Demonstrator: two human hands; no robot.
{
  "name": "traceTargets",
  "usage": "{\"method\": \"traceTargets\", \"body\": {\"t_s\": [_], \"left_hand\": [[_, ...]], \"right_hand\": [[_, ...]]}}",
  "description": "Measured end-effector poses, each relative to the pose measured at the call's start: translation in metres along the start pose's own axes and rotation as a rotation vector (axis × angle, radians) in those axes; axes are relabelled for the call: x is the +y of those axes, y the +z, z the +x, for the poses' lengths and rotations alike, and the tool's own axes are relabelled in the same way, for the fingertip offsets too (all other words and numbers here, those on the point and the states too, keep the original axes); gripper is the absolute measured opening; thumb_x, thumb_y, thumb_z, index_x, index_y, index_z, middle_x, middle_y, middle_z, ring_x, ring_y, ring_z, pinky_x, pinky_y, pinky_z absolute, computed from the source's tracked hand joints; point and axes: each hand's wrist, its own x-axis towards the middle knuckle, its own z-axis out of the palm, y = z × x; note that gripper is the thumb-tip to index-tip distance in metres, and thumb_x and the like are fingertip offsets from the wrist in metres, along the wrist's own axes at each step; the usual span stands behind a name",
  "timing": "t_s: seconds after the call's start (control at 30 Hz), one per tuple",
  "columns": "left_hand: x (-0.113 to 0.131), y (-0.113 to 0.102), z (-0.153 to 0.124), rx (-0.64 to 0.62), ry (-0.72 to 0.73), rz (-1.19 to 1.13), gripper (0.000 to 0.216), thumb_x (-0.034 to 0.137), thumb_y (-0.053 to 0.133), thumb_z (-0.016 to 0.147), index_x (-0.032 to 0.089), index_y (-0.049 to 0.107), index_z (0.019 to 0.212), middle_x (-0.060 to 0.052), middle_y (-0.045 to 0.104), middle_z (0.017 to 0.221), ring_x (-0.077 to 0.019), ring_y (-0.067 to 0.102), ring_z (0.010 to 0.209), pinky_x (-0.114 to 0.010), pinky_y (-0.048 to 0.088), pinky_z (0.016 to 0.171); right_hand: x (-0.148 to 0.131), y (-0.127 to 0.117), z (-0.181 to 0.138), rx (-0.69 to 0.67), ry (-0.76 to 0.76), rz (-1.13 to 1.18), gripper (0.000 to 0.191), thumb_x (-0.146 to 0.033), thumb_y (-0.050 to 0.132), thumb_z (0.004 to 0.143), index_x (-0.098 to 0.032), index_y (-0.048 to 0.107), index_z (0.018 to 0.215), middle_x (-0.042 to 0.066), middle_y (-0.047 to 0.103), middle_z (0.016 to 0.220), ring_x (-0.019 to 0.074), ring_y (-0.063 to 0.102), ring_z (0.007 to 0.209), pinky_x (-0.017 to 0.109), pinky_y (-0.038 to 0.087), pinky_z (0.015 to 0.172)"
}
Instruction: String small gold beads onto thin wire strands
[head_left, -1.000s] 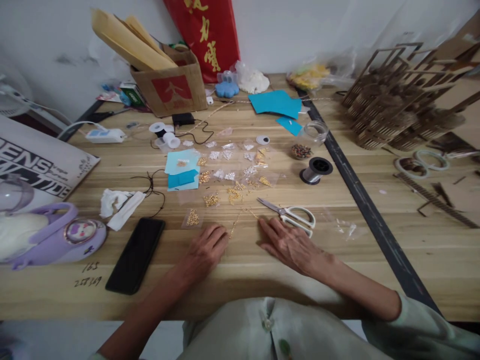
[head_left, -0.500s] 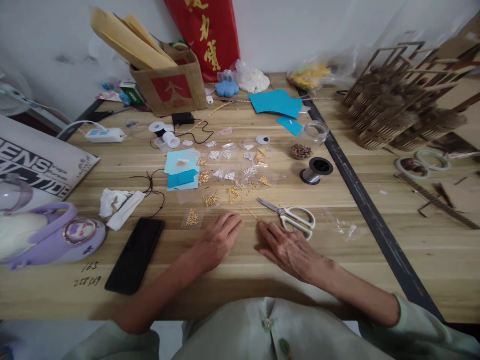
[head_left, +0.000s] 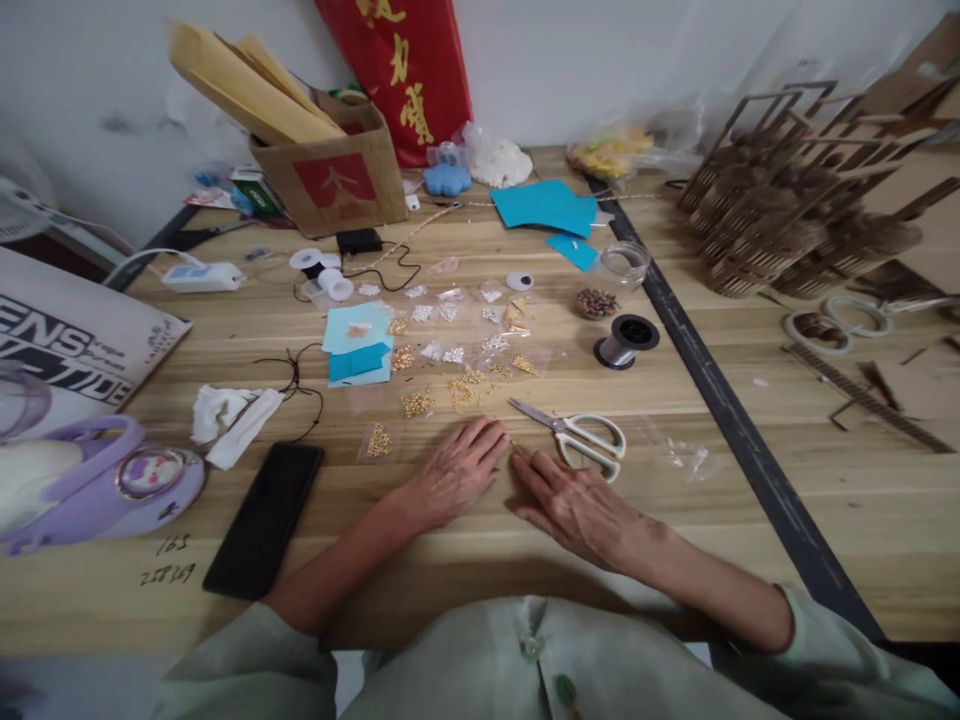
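My left hand [head_left: 455, 472] lies flat on the wooden table [head_left: 480, 560], fingers stretched out toward small piles of gold beads [head_left: 463, 388]. It covers part of a thin gold chain whose end shows between my hands. My right hand [head_left: 571, 500] also rests flat and open, fingertips close to the left hand. White-handled scissors [head_left: 581, 436] lie just beyond the right hand. A small bag of gold beads [head_left: 379, 439] sits to the left of my left hand.
A black phone [head_left: 264, 517] lies at the front left beside a purple toy case [head_left: 97, 486]. A wire spool [head_left: 627, 341], a bead jar [head_left: 598, 303], blue paper [head_left: 358, 343] and a cardboard box [head_left: 330, 170] stand further back. Wooden lattice pieces [head_left: 780, 190] fill the right table.
My left hand has slid forward and to the right over the gold chain, ending next to my right hand. The right hand has barely shifted.
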Motion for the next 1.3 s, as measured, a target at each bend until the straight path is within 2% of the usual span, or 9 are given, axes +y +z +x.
{"method": "traceTargets", "body": {"t_s": [0.17, 0.37, 0.57, 0.67, 0.83, 0.97, 1.03, 1.17, 1.3], "left_hand": [[-0.004, -0.004, -0.001, 0.017, -0.026, -0.009, 0.041, 0.025, 0.046, 0.092, 0.011, 0.047, 0.13, -0.014, 0.049, 0.137, -0.027, 0.039, 0.132, -0.043, 0.035, 0.109], [-0.025, -0.027, -0.009, 0.06, -0.11, -0.011, 0.037, 0.02, 0.041, 0.093, 0.009, 0.05, 0.127, -0.016, 0.051, 0.132, -0.0265, 0.04, 0.129, -0.047, 0.038, 0.107], [-0.023, -0.045, -0.026, 0.073, -0.132, -0.043, 0.02, 0.018, 0.043, 0.093, 0.013, 0.062, 0.099, -0.009, 0.06, 0.1, -0.0215, 0.051, 0.103, -0.041, 0.047, 0.092], [-0.012, -0.04, -0.035, 0.036, -0.143, -0.09, 0.017, 0.019, 0.046, 0.092, 0.015, 0.062, 0.091, -0.006, 0.06, 0.088, -0.0193, 0.051, 0.092, -0.039, 0.047, 0.087], [0.002, -0.026, -0.043, 0.096, -0.242, -0.081, 0.018, 0.026, 0.052, 0.09, 0.015, 0.059, 0.079, -0.006, 0.057, 0.08, -0.0206, 0.048, 0.086, -0.039, 0.046, 0.081], [0.005, -0.014, -0.045, 0.164, -0.297, -0.073, 0.018, 0.029, 0.058, 0.086, 0.015, 0.055, 0.076, -0.006, 0.056, 0.08, -0.0212, 0.047, 0.086, -0.039, 0.045, 0.081], [0.005, -0.008, -0.046, 0.18, -0.306, -0.081, 0.017, 0.029, 0.058, 0.086, 0.015, 0.055, 0.077, -0.006, 0.056, 0.08, -0.0211, 0.047, 0.086, -0.039, 0.045, 0.081], [0.004, 0.0, -0.046, 0.223, -0.299, -0.122, 0.012, 0.023, 0.056, 0.086, 0.015, 0.055, 0.077, -0.006, 0.056, 0.081, -0.0206, 0.046, 0.087, -0.038, 0.045, 0.08], [0.004, -0.001, -0.047, 0.236, -0.297, -0.16, 0.011, 0.019, 0.054, 0.087, 0.015, 0.056, 0.076, -0.006, 0.056, 0.08, -0.02, 0.046, 0.087, -0.037, 0.046, 0.081]], "right_hand": [[0.002, -0.003, -0.003, -0.014, -0.001, -0.006, 0.053, -0.04, 0.043, 0.096, -0.004, 0.041, 0.134, 0.017, 0.059, 0.115, 0.0227, 0.062, 0.09, 0.031, 0.048, 0.064], [0.003, -0.016, -0.007, -0.074, 0.01, 0.027, 0.046, -0.042, 0.045, 0.095, -0.008, 0.048, 0.126, 0.014, 0.062, 0.106, 0.0226, 0.063, 0.081, 0.032, 0.047, 0.062], [0.007, -0.028, -0.012, -0.095, -0.011, 0.095, 0.037, -0.041, 0.045, 0.095, -0.012, 0.054, 0.117, 0.011, 0.065, 0.097, 0.0217, 0.063, 0.077, 0.032, 0.047, 0.063], [0.005, -0.027, -0.014, -0.083, -0.061, 0.155, 0.038, -0.041, 0.045, 0.096, -0.013, 0.053, 0.121, 0.011, 0.065, 0.1, 0.0218, 0.064, 0.081, 0.032, 0.048, 0.065], [-0.01, -0.016, -0.01, 0.008, -0.154, 0.224, 0.051, -0.041, 0.046, 0.095, -0.012, 0.042, 0.137, 0.016, 0.057, 0.126, 0.0256, 0.056, 0.11, 0.037, 0.048, 0.086], [-0.015, -0.007, 0.0, 0.073, -0.139, 0.198, 0.059, -0.046, 0.048, 0.092, -0.009, 0.043, 0.137, 0.016, 0.056, 0.126, 0.0294, 0.048, 0.119, 0.046, 0.04, 0.101], [-0.013, -0.002, 0.007, 0.122, -0.143, 0.185, 0.062, -0.048, 0.047, 0.092, -0.008, 0.04, 0.14, 0.017, 0.049, 0.135, 0.0311, 0.037, 0.13, 0.049, 0.033, 0.107], [-0.007, 0.005, 0.019, 0.161, -0.167, 0.156, 0.067, -0.048, 0.044, 0.093, -0.009, 0.03, 0.146, 0.016, 0.036, 0.148, 0.031, 0.024, 0.139, 0.052, 0.027, 0.11], [-0.004, 0.011, 0.032, 0.133, -0.2, 0.121, 0.065, -0.049, 0.042, 0.094, -0.01, 0.032, 0.145, 0.012, 0.036, 0.149, 0.0314, 0.022, 0.14, 0.052, 0.025, 0.112]]}}
